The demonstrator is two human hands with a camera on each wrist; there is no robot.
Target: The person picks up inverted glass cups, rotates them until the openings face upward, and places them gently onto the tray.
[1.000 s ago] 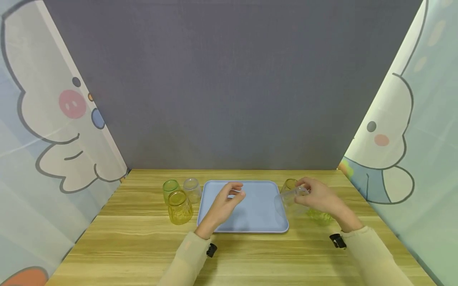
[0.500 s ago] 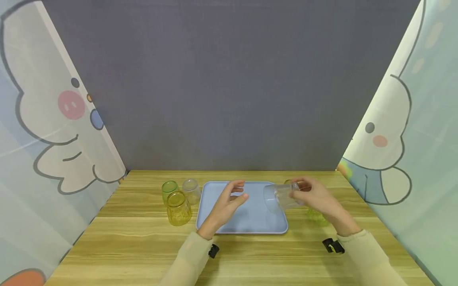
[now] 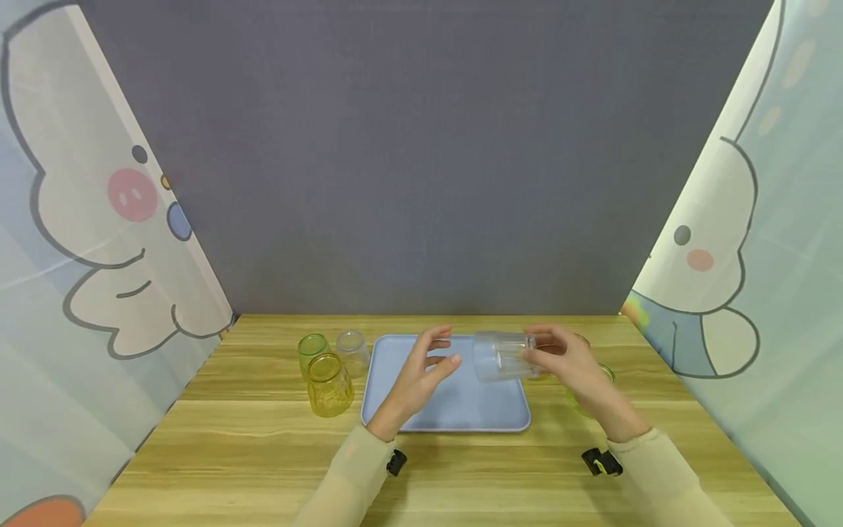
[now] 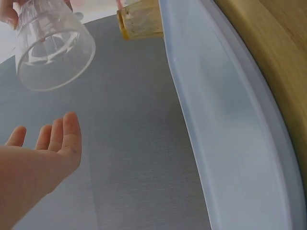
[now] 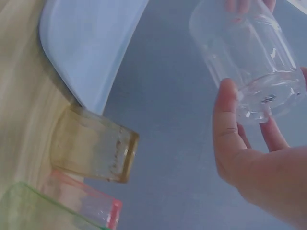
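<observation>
Clear cup [image 3: 500, 356] up in the air over the right part of the blue tray [image 3: 454, 410], lying on its side, mouth turned toward the left hand [image 3: 421, 369] — ribbed walls, see-through, nothing inside; no label or lettering readable on it, only a tiny dark speck on the base in the right wrist view that is too small to make out. Right hand [image 3: 566, 362] grips it at the base end, thumb on one side and fingers [image 5: 242, 5] curled round the other. Left hand hovers over the tray just beside the cup's mouth, fingers [image 4: 62, 136] relaxed and spread, holding nothing; touching nothing either. Behind the right hand, an amber cup [image 5: 93, 146], a pink-rimmed cup [image 5: 93, 203] and a green cup [image 5: 38, 211] stand largely hidden in the head view. On the table [image 3: 263, 454] left of the tray: a yellow cup [image 3: 329, 384], another green one [image 3: 312, 350], another clear one [image 3: 352, 350]; no writing there.
</observation>
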